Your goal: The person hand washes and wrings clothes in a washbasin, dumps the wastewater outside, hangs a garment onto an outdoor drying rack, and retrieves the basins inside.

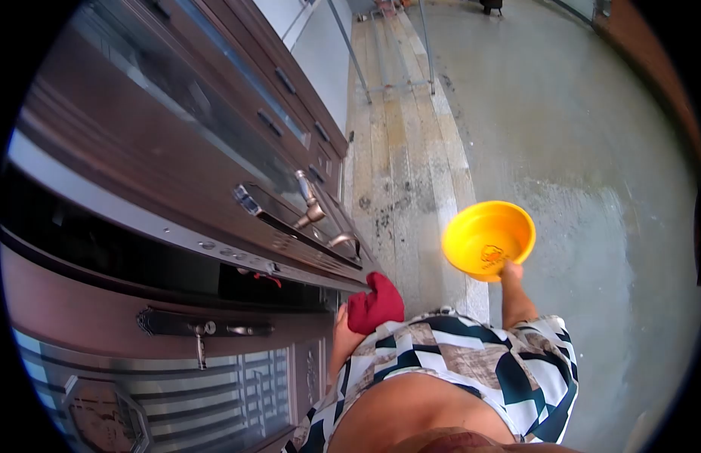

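A yellow plastic basin (pixel 488 230) with a small printed picture inside hangs out to the right, its near rim in my right hand (pixel 511 273). The basin looks empty. At the lower left, my left hand (pixel 341 326) holds a dark red cloth (pixel 377 304), which hides most of the fingers. The cloth is bunched up close to the edge of the open brown door (pixel 237 219).
A second brown door panel (pixel 290 332) with a handle and glass stands at the lower left. Ahead, a metal frame (pixel 431 79) rests on the worn tiled strip (pixel 399 151). Wet-looking concrete (pixel 562 136) spreads to the right.
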Demonstrator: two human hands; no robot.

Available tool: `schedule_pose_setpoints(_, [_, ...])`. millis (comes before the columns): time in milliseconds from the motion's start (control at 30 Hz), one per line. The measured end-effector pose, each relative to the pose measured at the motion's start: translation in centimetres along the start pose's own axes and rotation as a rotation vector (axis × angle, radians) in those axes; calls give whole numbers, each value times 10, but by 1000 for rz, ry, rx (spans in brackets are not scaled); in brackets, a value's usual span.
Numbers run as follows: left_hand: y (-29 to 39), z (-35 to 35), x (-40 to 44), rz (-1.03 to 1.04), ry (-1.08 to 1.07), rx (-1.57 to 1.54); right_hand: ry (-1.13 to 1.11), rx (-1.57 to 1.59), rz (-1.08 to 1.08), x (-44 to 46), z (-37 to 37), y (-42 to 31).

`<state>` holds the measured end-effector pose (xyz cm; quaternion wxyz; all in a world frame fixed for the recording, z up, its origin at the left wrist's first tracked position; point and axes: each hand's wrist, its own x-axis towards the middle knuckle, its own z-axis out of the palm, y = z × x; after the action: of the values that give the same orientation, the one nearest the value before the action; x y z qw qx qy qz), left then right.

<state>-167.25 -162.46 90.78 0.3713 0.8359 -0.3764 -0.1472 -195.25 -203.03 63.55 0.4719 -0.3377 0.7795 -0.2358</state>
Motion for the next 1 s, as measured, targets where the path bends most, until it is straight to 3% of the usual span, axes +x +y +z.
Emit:
schedule_pose_setpoints(167, [6,-9,13,-128,-62,22,-136,-60,164,-60,85,-21])
schedule_pose_setpoints(300, [6,7,19,-142,-74,91,-323,-323,93,-84,125,-52])
schedule_pose_setpoints(333, [-5,6,23,-59,-74,173,-326,-384,46,-83,141,-48])
schedule_pose_setpoints(433, [10,-3,43,-277,56,-33,-407,-567,-16,-95,181,-63])
schedule_pose_setpoints(467, [-6,1,47,-227,98,-28,-432,-629,-43,-87,201,-55])
schedule_pose_setpoints(567, [-15,-3,58,-529,119,-67,-538,-749,-77,-79,246,-41])
schedule_pose_setpoints(600, [-29,2,53,-608,161,48,-534,-856,-67,-92,254,-61])
schedule_pose_setpoints(700, [-26,10,69,-772,316,-99,-599,-916,-87,-76,314,-26])
schedule_pose_setpoints(800, [-26,24,69,-933,331,118,-628,-950,-186,-73,360,3])
schedule_pose_setpoints(867, [-19,46,77,-976,315,155,-711,-992,-164,-69,388,8])
schedule_pose_setpoints(967, [-39,112,65,-862,325,23,-840,-1002,-254,-48,436,39])
schedule_pose_setpoints(1000, [-43,123,81,-1004,280,-194,-897,-976,-326,-33,453,54])
